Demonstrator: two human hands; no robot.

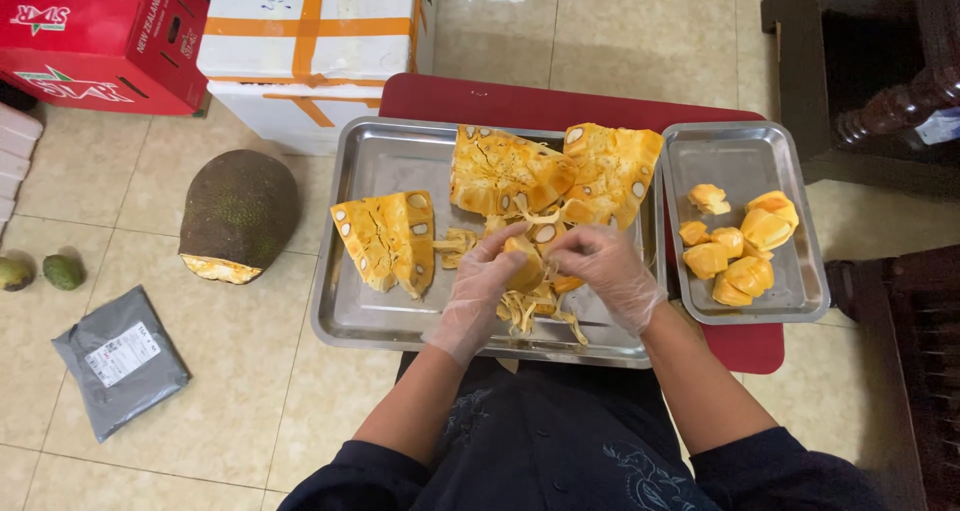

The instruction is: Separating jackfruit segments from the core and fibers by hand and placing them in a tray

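Tiled floor, low red table (560, 101) w/ two steel trays on it. Big tray (350, 311) holds cut jackfruit chunks (390, 236); small tray (745, 156) to the right holds cleaned yellow pods (745, 246). Both gloved hands meet over the near middle of the big tray: left hand (480, 291) and right hand (605, 271), fingers curled close round one pod (524, 263), stringy fibres (525, 311) hanging below. Best to grip lightly, thumbs peeling fibre away w/o squashing the flesh. Half jackfruit (238, 214) sits on the floor, far left.
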